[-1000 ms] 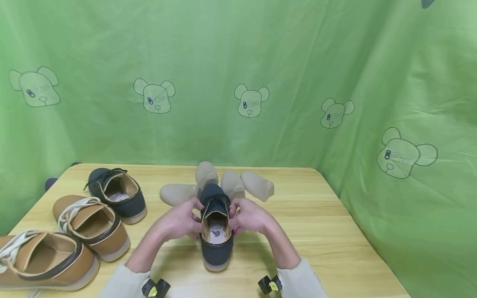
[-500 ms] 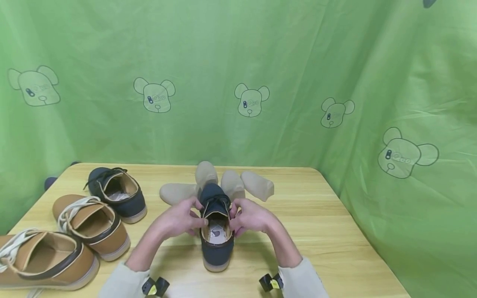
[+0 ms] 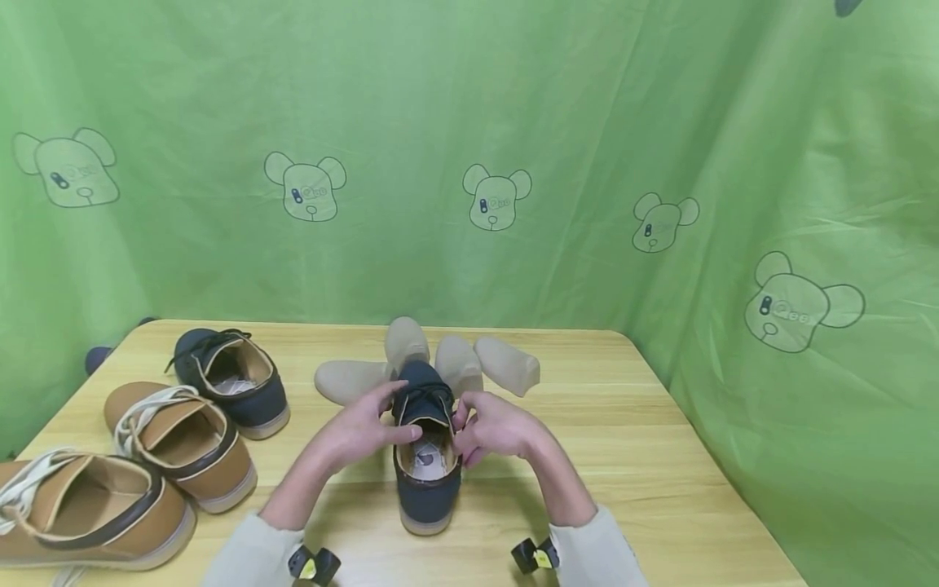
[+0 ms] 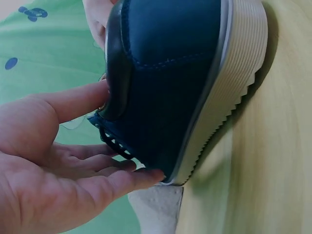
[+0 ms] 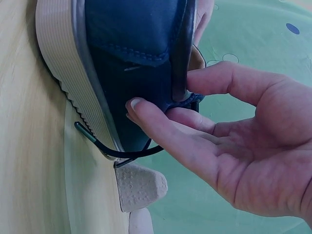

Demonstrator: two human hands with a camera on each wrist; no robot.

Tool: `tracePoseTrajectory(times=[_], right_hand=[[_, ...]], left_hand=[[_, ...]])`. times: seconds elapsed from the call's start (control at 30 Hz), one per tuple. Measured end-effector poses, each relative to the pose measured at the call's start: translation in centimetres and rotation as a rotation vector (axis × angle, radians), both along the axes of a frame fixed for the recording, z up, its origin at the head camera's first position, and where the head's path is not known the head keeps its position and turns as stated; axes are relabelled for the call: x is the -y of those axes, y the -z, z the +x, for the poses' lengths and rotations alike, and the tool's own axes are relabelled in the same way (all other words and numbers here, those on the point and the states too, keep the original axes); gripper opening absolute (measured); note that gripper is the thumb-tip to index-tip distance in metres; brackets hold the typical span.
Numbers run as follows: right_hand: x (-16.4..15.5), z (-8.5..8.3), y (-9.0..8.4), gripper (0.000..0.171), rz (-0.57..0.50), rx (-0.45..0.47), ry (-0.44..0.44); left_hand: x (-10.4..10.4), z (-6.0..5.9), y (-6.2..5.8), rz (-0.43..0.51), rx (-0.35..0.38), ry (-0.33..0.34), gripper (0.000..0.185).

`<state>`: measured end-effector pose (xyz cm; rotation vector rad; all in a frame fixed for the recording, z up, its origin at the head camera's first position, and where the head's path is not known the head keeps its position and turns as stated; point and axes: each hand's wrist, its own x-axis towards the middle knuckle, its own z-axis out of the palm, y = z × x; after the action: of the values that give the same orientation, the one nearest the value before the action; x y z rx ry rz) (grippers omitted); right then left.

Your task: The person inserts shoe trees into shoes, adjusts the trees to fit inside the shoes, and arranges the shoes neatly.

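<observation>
A navy lace-up shoe (image 3: pixel 429 501) stands on the table in the middle of the head view, its toe pointing away from me. My left hand (image 3: pixel 361 430) lies along its left side, fingers fairly straight. The left thumb reaches over the collar, while a fingertip touches the side near the toe in the left wrist view. With thumb at the collar and fingers against the outer side, my right hand (image 3: pixel 499 428) pinches the shoe's right side. Its dark lace (image 5: pixel 105 148) hangs down there. Inside the opening shows a pale insole (image 3: pixel 428 465).
Beige shoe inserts (image 3: pixel 506 364) lie behind the toe, several in all. On the left stand another navy shoe (image 3: pixel 257 412) and two tan shoes with white laces, one farther back (image 3: pixel 220 481) and one nearer (image 3: pixel 139 534). A green curtain (image 3: pixel 396 253) hangs behind the table (image 3: pixel 587 489).
My left fingers have loosened from the shoe's side: the index has straightened toward the toe and the thumb has moved over the opening. The right hand and the shoe have hardly moved.
</observation>
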<state>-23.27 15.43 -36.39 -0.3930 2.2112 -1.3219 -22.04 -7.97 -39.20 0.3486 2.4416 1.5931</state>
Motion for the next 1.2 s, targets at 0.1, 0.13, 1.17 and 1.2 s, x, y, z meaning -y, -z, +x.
tracePoseTrajectory(times=[0.1,0.13,1.17,1.2], right_hand=[[0.0,-0.1,0.2,0.029,0.003,0.002,0.001],[0.0,-0.1,0.2,0.028,0.004,0.001,0.0],[0.0,-0.2,0.4,0.031,-0.006,0.014,0.02],[0.0,-0.3,0.4,0.031,-0.008,0.015,0.019]], left_hand=[[0.2,-0.2,0.3,0.067,0.039,0.02,0.083],[0.3,-0.3,0.4,0.089,0.055,0.03,0.083],[1.0,-0.4,0.9,0.173,0.19,0.179,0.11],[1.0,-0.3,0.8,0.154,0.197,0.187,0.115]])
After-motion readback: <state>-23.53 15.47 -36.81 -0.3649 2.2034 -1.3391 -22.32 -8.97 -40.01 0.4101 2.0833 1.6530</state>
